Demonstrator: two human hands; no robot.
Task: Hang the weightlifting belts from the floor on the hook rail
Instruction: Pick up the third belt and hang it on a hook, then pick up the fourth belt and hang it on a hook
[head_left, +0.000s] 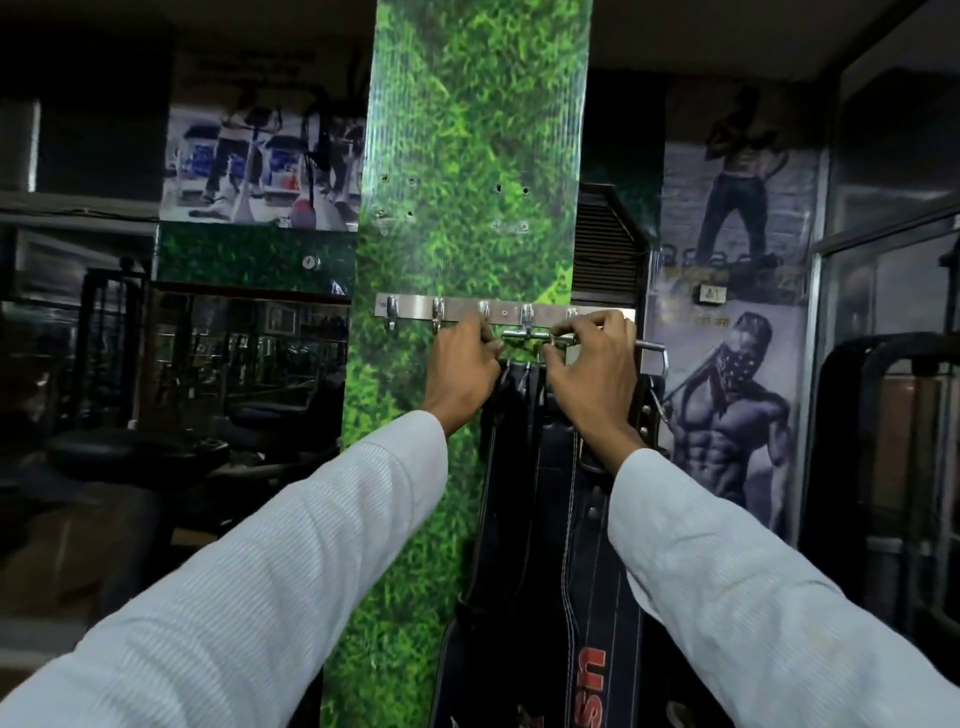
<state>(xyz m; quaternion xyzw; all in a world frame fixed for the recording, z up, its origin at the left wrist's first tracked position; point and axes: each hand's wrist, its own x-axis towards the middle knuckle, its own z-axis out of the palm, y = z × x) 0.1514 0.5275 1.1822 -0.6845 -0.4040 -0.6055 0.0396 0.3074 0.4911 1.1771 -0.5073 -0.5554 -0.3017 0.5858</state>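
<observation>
Dead ahead at twelve o'clock I'm facing the pillar, wrapped in a green grass print and filling the middle of my view from top to bottom. Off at two o'clock a poster of a masked, muscled figure covers the wall; at ten o'clock another poster of gym machines hangs in the dim room.

Both sleeves are white and ribbed, reaching up from five and seven o'clock toward the centre.

Hanging down toward six o'clock from my hands is the black weightlifting belt, white stitching along its edge, red lettering near the bottom. Just past my right hand, at three o'clock from it, a second belt end with rivets and a metal buckle loop pokes out.

Across the pillar runs the hook rail, a steel strip with chrome hooks; the two leftmost hooks are bare.

My left hand has its fingers curled round the chrome buckle, at the buckle's nine o'clock end. My right hand pinches the same buckle at its three o'clock end. The buckle sits right at the fourth hook; whether it's actually seated on it, I can't tell.
</observation>
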